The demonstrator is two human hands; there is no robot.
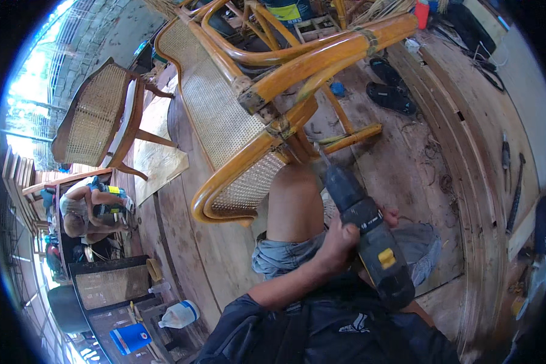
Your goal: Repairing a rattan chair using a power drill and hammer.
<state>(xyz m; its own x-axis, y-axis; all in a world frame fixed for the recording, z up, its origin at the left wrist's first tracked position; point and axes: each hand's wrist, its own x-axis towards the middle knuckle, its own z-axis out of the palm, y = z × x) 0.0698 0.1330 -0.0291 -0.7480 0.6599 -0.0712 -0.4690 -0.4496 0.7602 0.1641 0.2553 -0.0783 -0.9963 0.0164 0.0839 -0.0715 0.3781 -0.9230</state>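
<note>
A black cordless drill (376, 246) with a yellow patch slants across my lap, its thin bit (323, 153) pointing up and left. My left hand (341, 241) is closed round the front part of the drill, thumb on top. Fingertips show past the drill's right side; I cannot tell which hand they belong to. Only a bit of my right forearm (423, 312) shows beside the drill's back end, and the hand is hidden. Just beyond the bit lies a tipped varnished rattan seat frame (340, 53) with woven cane panels (215, 91), its bound joint (279, 127) close to the bit's tip.
A cane-backed wooden chair (97, 115) lies tipped at left. A person (85, 209) crouches beyond it. A white bottle (179, 315) and a blue container (130, 338) stand at lower left. Dark shoes (391, 97), long wooden strips (467, 151) and hand tools (515, 194) lie right.
</note>
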